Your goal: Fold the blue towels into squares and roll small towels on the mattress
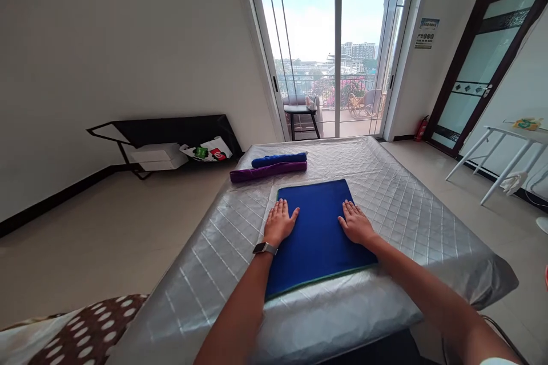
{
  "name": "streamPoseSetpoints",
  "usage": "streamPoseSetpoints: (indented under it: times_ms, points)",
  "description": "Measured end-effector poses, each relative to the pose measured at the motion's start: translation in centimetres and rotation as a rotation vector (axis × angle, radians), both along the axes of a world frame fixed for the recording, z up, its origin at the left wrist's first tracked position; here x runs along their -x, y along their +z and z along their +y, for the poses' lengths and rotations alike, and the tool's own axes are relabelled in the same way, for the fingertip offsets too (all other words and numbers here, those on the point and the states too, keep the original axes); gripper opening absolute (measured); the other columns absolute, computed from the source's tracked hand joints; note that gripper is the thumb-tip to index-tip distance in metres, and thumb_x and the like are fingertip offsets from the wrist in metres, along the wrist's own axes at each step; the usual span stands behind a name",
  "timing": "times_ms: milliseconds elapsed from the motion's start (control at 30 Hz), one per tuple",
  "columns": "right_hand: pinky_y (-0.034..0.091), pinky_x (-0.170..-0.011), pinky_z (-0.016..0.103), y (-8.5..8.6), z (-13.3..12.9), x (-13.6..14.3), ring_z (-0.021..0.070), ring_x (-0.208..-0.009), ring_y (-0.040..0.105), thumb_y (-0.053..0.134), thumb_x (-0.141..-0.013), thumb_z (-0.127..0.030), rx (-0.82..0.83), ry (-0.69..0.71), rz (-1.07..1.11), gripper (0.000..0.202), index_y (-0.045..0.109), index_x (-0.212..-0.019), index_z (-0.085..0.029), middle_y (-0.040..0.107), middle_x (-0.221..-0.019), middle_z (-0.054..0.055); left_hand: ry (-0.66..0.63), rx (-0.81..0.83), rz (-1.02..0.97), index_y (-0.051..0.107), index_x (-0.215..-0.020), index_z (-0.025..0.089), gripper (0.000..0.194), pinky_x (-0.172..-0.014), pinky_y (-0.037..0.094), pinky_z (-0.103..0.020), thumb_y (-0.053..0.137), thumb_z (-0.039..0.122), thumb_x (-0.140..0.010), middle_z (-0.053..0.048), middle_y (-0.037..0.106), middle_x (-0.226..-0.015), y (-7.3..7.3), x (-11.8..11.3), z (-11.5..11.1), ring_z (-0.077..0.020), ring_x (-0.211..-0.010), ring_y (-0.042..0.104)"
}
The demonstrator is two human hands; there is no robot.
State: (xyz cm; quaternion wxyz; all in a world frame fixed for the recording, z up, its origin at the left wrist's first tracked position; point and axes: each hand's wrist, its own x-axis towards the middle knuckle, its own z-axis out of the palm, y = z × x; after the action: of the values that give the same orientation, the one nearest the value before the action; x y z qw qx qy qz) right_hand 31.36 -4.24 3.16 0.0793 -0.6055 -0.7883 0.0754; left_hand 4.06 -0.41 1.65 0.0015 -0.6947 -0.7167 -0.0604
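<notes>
A blue cloth (319, 228) with green edging lies spread flat on a silver quilted cover (231, 245). My left hand (279, 221) rests flat on the cloth's left edge, fingers stretched forward and thumb out; a watch (264, 248) is on that wrist. On the right edge of the same cloth lies my right hand (356, 222), also flat with its fingers extended. Neither hand grips anything. Beyond the cloth, towards the far left of the cover, are a rolled purple cloth (269, 171) and a rolled blue cloth (279, 159) side by side.
A low black rack (171, 131) with white boxes (158, 157) and a printed bag (208, 151) stands by the left wall. Ahead is a sliding glass door (338, 51). A white table (524, 132) stands at right. Brown polka-dot fabric (85, 333) lies at lower left.
</notes>
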Motion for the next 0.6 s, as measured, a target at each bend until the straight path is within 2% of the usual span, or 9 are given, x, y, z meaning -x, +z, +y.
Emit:
streamPoseSetpoints:
  times_ms: [133,200,267,333,400,467,533,600]
  points:
    - [0.015,-0.123,0.037,-0.2,0.3,0.2,0.0208,-0.151,0.018,0.022,-0.103,-0.044,-0.020,0.005,0.033,0.066,0.026,-0.155,-0.004,0.024,-0.162,0.013,0.025,0.013,0.051,0.033,-0.150,-0.004,0.073,-0.121,0.024,-0.043,0.023,0.050,-0.101,-0.022,0.032,-0.158,1.4,-0.3,-0.1,-0.0290,-0.148,0.029]
    - [0.015,-0.123,0.037,-0.3,0.3,0.2,0.0210,-0.151,0.019,0.022,-0.103,-0.044,-0.032,0.006,0.048,0.066,0.028,-0.155,-0.004,0.025,-0.162,0.014,0.009,-0.050,0.070,0.035,-0.149,-0.003,0.069,-0.121,0.025,-0.045,0.023,0.045,-0.101,-0.022,0.035,-0.156,2.0,-1.7,-0.4,-0.0298,-0.147,0.032]
    - [0.016,-0.122,0.037,-0.5,0.3,0.2,0.0214,-0.151,0.021,0.022,-0.103,-0.042,-0.049,0.004,0.053,0.065,0.029,-0.154,-0.003,0.027,-0.161,0.014,-0.061,-0.114,0.058,0.037,-0.149,0.000,0.066,-0.121,0.026,-0.046,0.021,0.044,-0.102,-0.021,0.038,-0.155,2.3,-4.5,-1.2,-0.0293,-0.146,0.033]
    - [0.018,-0.122,0.038,-0.7,0.3,0.1,0.0216,-0.150,0.022,0.024,-0.103,-0.038,-0.068,0.005,0.047,0.063,0.030,-0.154,-0.003,0.028,-0.161,0.014,-0.191,-0.126,0.021,0.040,-0.149,0.004,0.066,-0.120,0.027,-0.043,0.018,0.045,-0.103,-0.018,0.039,-0.156,2.3,-8.4,-2.6,-0.0269,-0.147,0.033]
    - [0.019,-0.122,0.038,-0.7,0.3,-0.2,0.0219,-0.150,0.021,0.029,-0.101,-0.034,-0.076,0.031,0.032,0.061,0.031,-0.154,-0.004,0.028,-0.161,0.014,-0.354,-0.103,-0.014,0.039,-0.149,0.005,0.067,-0.121,0.027,-0.040,0.015,0.048,-0.103,-0.016,0.038,-0.157,1.8,-12.5,-4.2,-0.0244,-0.148,0.030]
    - [0.019,-0.122,0.037,-0.7,0.2,-0.4,0.0224,-0.150,0.021,0.035,-0.097,-0.031,-0.072,0.073,0.015,0.062,0.033,-0.154,-0.005,0.028,-0.161,0.013,-0.419,-0.075,-0.042,0.035,-0.151,0.006,0.069,-0.121,0.027,-0.040,0.011,0.049,-0.103,-0.015,0.036,-0.158,1.2,-15.4,-5.5,-0.0233,-0.148,0.029]
    - [0.019,-0.122,0.036,-0.5,0.2,-0.4,0.0224,-0.150,0.021,0.036,-0.097,-0.030,-0.071,0.082,0.012,0.062,0.033,-0.153,-0.005,0.029,-0.160,0.014,-0.419,-0.053,-0.048,0.032,-0.153,0.006,0.071,-0.121,0.026,-0.042,0.009,0.051,-0.103,-0.015,0.034,-0.159,0.7,-16.2,-6.4,-0.0238,-0.149,0.028]
    - [0.020,-0.122,0.037,-0.4,0.2,-0.3,0.0224,-0.150,0.023,0.031,-0.099,-0.032,-0.076,0.049,0.027,0.061,0.033,-0.153,-0.003,0.032,-0.159,0.016,-0.397,-0.040,-0.029,0.032,-0.154,0.008,0.072,-0.122,0.025,-0.044,0.010,0.054,-0.102,-0.015,0.034,-0.159,0.3,-14.8,-6.8,-0.0250,-0.150,0.026]
